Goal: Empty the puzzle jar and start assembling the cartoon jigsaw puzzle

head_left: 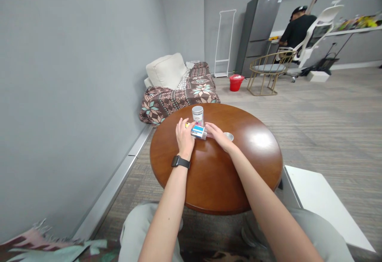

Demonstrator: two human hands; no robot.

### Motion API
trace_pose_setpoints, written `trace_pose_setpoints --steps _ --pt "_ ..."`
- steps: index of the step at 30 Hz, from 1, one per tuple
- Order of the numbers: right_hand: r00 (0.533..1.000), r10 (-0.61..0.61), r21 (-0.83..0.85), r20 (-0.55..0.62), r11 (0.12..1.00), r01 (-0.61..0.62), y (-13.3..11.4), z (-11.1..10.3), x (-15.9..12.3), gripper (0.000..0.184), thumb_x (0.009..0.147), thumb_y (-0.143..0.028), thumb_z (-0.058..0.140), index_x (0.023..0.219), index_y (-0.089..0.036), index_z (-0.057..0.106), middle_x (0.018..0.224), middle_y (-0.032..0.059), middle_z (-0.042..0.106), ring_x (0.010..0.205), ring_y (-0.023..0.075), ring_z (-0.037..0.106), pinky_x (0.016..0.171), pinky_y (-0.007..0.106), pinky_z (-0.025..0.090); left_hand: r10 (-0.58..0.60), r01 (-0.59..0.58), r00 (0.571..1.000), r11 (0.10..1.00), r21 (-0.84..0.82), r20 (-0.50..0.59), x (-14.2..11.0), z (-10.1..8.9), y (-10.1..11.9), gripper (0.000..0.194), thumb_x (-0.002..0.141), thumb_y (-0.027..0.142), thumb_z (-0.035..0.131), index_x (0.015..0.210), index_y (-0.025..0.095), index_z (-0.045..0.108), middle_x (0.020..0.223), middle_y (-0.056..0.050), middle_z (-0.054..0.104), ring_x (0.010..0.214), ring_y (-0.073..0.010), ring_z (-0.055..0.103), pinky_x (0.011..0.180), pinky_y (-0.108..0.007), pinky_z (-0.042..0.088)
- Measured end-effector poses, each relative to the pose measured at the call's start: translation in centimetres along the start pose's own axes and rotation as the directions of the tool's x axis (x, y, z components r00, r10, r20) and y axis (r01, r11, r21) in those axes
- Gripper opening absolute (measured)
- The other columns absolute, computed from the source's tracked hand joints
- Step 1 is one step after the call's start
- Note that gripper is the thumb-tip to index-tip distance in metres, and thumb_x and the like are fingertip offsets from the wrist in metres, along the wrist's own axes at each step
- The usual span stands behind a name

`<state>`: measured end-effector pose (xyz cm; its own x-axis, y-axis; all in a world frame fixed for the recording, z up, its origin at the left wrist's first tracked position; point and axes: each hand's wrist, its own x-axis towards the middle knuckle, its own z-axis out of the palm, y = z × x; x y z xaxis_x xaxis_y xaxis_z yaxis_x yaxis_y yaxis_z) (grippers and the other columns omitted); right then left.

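Left hand [185, 136]: fingers curled round a blue-and-white can [197, 131], thumb over its upper side. Right hand [215, 134]: fingers partly bent, tips at the can's silver end; cannot tell whether they grip it or only lie against it.

Can position: beyond the middle of the worktop [221, 186], between the two hands. Long axis runs left to right across the view, close to level, dipping slightly to the right. Silver end points at the right hand; a yellow patch shows at the other end, by the left thumb. Cannot tell whether its underside touches the wood.

Edges and room: a second can [197, 115] stands upright just behind, its axis vertical, so the far side is tight. A round lid [229, 136] lies flat just beyond the right wrist. Toward the near rim — a broad stretch of wood between the forearms. More wood runs out to the right edge, with a bright glare patch.

Materials: worktop round, reddish-brown, glossy. Lid thin, silvery, disc-shaped. Second can cylindrical, pale label, silver top. Watch [180, 161] on left wrist — dark strap. Behind the worktop, a patterned blanket [191, 91], woven-looking, drapes over a low seat.
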<state>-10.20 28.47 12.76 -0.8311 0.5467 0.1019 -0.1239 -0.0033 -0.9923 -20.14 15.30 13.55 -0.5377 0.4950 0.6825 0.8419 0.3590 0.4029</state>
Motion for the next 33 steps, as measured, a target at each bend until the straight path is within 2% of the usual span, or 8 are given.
trace_pose_setpoints --steps 2,5,11,16,22,27,33 --pt "0.997 -0.002 0.02 0.078 1.0 0.001 0.6 0.9 -0.1 0.045 0.08 -0.051 0.063 0.117 -0.025 0.059 0.115 0.0044 0.067 0.109 0.023 0.061 0.097 0.038 0.049 0.021 -0.021 1.0 1.0 -0.019 0.001 0.1 0.0 0.0 0.049 0.077 -0.003 0.045 0.11 0.026 0.067 0.133 -0.007 0.056 0.138 -0.0284 0.038 0.113 -0.051 0.034" --pt "0.998 0.005 -0.046 0.066 0.999 -0.002 1.2 1.6 -0.2 0.044 0.078 -0.047 0.066 0.116 -0.024 0.059 0.115 0.0037 0.067 0.108 0.0231 0.06 0.099 0.039 0.047 0.012 -0.012 1.0 0.998 -0.06 -0.005 0.3 -0.1 0.0 0.048 0.079 -0.002 0.046 0.115 0.023 0.065 0.135 -0.01 0.053 0.137 -0.028 0.039 0.114 -0.048 0.034" --pt "0.998 0.005 -0.089 0.063 0.996 0.0 1.3 1.1 -0.2 0.048 0.075 -0.042 0.068 0.117 -0.021 0.056 0.115 0.0063 0.066 0.104 0.0229 0.061 0.097 0.039 0.046 -0.153 0.141 0.987 0.971 -0.194 -0.049 0.4 -0.2 0.5 0.057 0.077 0.0 0.048 0.132 0.015 0.048 0.132 -0.016 0.048 0.128 -0.0263 0.048 0.109 -0.04 0.04" --pt "0.996 0.03 -0.056 0.085 0.998 -0.025 0.9 0.7 -0.3 0.045 0.075 -0.042 0.065 0.114 -0.022 0.057 0.113 0.0038 0.066 0.105 0.0235 0.06 0.097 0.038 0.045 -0.242 0.234 0.97 0.945 -0.228 -0.007 0.4 -0.3 1.0 0.056 0.074 -0.001 0.049 0.127 0.016 0.046 0.124 -0.014 0.052 0.123 -0.0264 0.051 0.107 -0.04 0.042" --pt "0.995 0.002 -0.064 0.1 0.998 0.005 1.0 0.7 -0.2 0.045 0.074 -0.043 0.063 0.113 -0.022 0.055 0.114 0.0035 0.065 0.108 0.0246 0.058 0.101 0.04 0.041 -0.237 0.226 0.971 0.945 -0.239 -0.021 0.4 -0.4 1.2 0.051 0.071 -0.003 0.047 0.116 0.019 0.048 0.118 -0.012 0.052 0.118 -0.0247 0.052 0.104 -0.039 0.043" --pt "0.994 -0.06 -0.131 0.086 0.989 0.071 1.4 0.4 0.1 0.046 0.073 -0.039 0.063 0.114 -0.022 0.055 0.119 0.0043 0.063 0.114 0.0266 0.054 0.105 0.044 0.037 -0.182 0.163 0.982 0.955 -0.246 -0.055 0.5 -0.4 1.2 0.048 0.068 -0.005 0.045 0.11 0.019 0.048 0.113 -0.01 0.051 0.113 -0.0229 0.053 0.102 -0.037 0.045" --pt "0.992 -0.068 -0.149 0.109 0.985 0.083 1.8 0.2 0.2 0.044 0.071 -0.034 0.062 0.114 -0.024 0.055 0.116 0.0032 0.064 0.111 0.0256 0.056 0.102 0.043 0.04 -0.103 0.081 0.991 0.969 -0.235 -0.081 0.5 -0.5 1.1 0.048 0.068 -0.006 0.043 0.108 0.02 0.049 0.114 -0.01 0.051 0.114 -0.0222 0.052 0.104 -0.036 0.045"
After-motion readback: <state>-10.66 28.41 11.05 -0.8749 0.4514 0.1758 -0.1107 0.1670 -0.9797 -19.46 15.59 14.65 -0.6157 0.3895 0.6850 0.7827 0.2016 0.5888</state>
